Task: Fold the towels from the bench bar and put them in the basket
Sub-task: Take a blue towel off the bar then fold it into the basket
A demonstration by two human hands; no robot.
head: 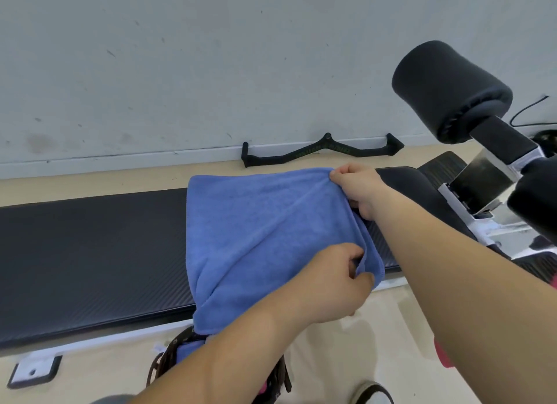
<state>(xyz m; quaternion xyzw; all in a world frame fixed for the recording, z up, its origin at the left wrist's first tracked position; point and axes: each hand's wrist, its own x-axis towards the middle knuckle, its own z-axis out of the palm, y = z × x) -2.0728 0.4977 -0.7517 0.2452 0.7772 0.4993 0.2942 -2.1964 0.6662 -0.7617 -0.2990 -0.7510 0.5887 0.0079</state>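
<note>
Bare forearms are filling the lower view, both leading to one towel. Far left, black bench pad (90, 253) is running across. Below its near edge a dark woven thing (168, 364), probably the basket, is sitting mostly hidden by the arm. Some blue is showing there; can't tell if it's a folded towel or this one's hanging end.

Blue towel (256, 229) is lying over the pad's right part, creased diagonally, near end hanging off the front. Left hand (331, 286) is pinching the near right corner, edge looking doubled. Right hand (358, 192) is pinching the far right corner. Padded bar (452, 87) is sticking up at right.

Judging: folding is underway, not finished. Squaring up, more folds and the basket drop are still remaining.
</note>
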